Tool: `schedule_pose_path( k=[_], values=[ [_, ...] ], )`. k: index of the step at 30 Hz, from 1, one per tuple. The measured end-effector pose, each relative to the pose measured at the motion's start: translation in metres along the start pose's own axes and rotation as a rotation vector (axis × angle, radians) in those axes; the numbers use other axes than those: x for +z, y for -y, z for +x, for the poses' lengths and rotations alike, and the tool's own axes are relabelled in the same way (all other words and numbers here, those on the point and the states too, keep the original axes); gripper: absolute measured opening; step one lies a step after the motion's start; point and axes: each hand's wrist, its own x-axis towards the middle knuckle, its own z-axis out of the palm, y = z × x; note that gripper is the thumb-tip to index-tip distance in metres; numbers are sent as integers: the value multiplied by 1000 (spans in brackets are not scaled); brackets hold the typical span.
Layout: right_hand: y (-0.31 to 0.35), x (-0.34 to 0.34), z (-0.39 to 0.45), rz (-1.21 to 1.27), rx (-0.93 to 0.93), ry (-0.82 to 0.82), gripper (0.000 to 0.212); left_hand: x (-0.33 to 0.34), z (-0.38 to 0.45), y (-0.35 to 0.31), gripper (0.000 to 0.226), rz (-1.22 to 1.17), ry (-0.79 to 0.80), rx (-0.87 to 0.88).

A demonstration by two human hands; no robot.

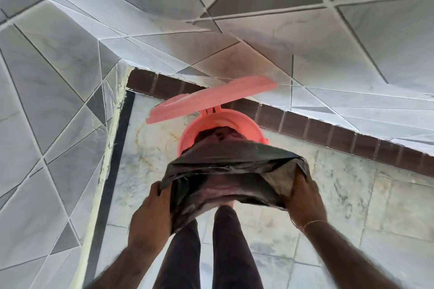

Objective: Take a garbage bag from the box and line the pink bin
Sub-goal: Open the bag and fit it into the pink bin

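A pink bin [187, 135] stands on the floor in the corner, its pink lid [211, 101] raised and tilted back toward the wall. A black garbage bag [225, 166] hangs from my hands, and its lower end reaches down into the bin's mouth. My left hand [150, 213] grips the bag's left edge. My right hand [305, 199] grips the right edge, so the bag's mouth is held spread open above the bin. The garbage bag box is not in view.
Grey tiled walls [58, 101] meet in a corner close behind and left of the bin, with a brown tile skirting [317, 129] along the back. My legs in dark trousers [225, 253] stand on the marbled floor [352, 206] just before the bin.
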Motion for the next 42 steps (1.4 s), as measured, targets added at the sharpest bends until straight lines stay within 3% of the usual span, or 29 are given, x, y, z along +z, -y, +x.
schedule_pose_path(
  k=[4,7,11,14,22,27,30,33,36,42],
  values=[
    [-25,28,-11,-43,-3,89,66,42,-11,20,51,-6,107,-62],
    [-29,48,-11,-24,22,121,68,68,-3,34,55,7,98,-89],
    [-26,66,6,-42,29,125,80,78,27,44,33,-126,18,-236],
    [-20,73,28,-37,14,79,82,79,59,51,43,4,-54,-180],
    [1,65,85,44,-31,-67,84,59,130,41,64,-119,-174,-130],
    [6,58,103,166,-35,6,80,44,158,35,55,-137,-156,-55],
    [6,40,116,196,-96,115,75,28,174,41,52,-62,-24,55],
    [12,21,129,209,-144,76,49,6,190,44,51,-41,40,112],
    [24,11,146,211,-147,15,24,-9,199,38,45,35,1,187],
    [66,4,172,402,-146,17,37,-18,218,-1,37,-109,-166,298]
  ],
)
